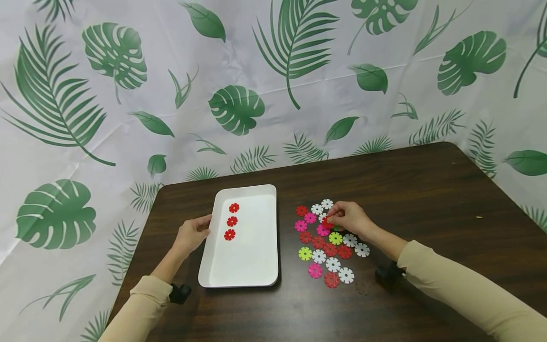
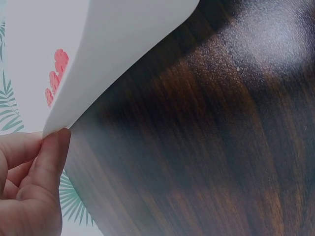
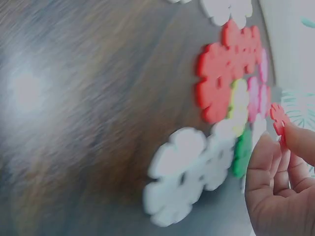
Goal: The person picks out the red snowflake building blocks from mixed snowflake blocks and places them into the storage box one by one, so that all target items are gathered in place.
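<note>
Red plastic, thin and notched like a little flower, was what my right hand (image 1: pixel 348 219) had between thumb and fingertips: one red snowflake-shaped disc (image 1: pixel 327 222), pinched at its edge and, as far as I could judge, just lifted off the scattered pile of red, pink, white and yellow-green plastic discs (image 1: pixel 329 247) on the right half of the dark brown wooden table (image 1: pixel 427 199). In the right wrist view the same red disc (image 3: pixel 279 118) stood on edge against my fingertips (image 3: pixel 300 140), clear of the blurred white and green pieces beneath it. My left hand (image 1: pixel 193 234) lay at the left rim of the white rectangular plastic tray (image 1: pixel 256 270), thumb pressed on the edge, and the left wrist view showed that thumb (image 2: pixel 51 162) touching the tray's rim (image 2: pixel 123 64), so the tray was steadied rather than lifted. Three red flower discs (image 1: pixel 232 221) already sat in a column down the tray's left side, the nearest one toward me. To do this step well, I judged that I should hold the pinch light but firm on the rim, lift straight up so no neighbouring piece snagged in the notches, carry it leftward over the tray's right wall, and lay it flat just near of the column's last disc, well apart from the rim, while my left hand kept the tray from sliding.
</note>
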The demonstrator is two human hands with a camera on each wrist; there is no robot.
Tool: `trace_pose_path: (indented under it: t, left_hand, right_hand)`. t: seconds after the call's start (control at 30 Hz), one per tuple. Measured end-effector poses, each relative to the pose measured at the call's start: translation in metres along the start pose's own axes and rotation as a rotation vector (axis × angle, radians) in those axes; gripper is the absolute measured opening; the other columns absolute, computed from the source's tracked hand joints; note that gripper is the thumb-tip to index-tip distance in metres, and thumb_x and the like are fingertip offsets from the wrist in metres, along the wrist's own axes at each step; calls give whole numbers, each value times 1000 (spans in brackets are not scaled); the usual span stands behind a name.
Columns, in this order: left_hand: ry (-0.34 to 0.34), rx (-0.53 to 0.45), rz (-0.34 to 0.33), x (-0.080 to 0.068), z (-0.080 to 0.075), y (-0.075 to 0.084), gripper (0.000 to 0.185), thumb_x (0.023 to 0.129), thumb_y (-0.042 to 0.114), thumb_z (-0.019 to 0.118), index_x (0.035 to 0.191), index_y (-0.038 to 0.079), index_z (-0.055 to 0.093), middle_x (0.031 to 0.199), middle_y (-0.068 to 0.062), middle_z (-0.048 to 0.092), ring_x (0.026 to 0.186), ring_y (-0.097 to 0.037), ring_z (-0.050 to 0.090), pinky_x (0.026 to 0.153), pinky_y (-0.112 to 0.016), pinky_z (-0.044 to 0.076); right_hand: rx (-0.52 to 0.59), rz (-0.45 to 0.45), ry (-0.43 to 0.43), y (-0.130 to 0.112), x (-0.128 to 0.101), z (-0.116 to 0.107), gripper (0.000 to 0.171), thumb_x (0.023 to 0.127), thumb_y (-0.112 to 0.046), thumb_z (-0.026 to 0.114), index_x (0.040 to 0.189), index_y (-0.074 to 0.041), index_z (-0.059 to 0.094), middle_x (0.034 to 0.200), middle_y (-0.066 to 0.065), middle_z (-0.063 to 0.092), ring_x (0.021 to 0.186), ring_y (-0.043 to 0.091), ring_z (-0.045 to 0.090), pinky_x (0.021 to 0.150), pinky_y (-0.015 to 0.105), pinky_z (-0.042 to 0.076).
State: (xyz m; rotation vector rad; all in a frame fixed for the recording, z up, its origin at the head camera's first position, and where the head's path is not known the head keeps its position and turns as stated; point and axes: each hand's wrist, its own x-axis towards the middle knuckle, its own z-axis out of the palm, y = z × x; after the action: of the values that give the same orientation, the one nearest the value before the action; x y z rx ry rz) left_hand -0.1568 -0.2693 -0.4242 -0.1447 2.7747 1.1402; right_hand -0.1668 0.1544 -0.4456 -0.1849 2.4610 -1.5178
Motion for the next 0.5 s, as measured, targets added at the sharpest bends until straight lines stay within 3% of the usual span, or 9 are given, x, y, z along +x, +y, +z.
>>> trace_pose_path:
  t: [0.27, 0.5]
  left_hand:
    - [2, 6, -8, -1, -1, 3, 44, 89, -3, 56, 133, -2, 51, 127, -25, 56, 101, -33, 61, 85, -42, 53]
    - [3, 5, 1, -2, 0, 2, 44, 88, -3, 57, 132, -2, 52, 126, -25, 57, 98, -32, 62, 82, -40, 55]
  right_hand:
    - [60, -23, -32, -22, 6, 12, 15, 86, -6, 65, 96, 5, 60, 80, 11, 61, 69, 17, 59, 66, 33, 56]
    - [141, -41, -63, -45, 11, 33, 15, 86, -4, 65, 96, 5, 60, 79, 11, 60, 76, 31, 63, 72, 43, 57]
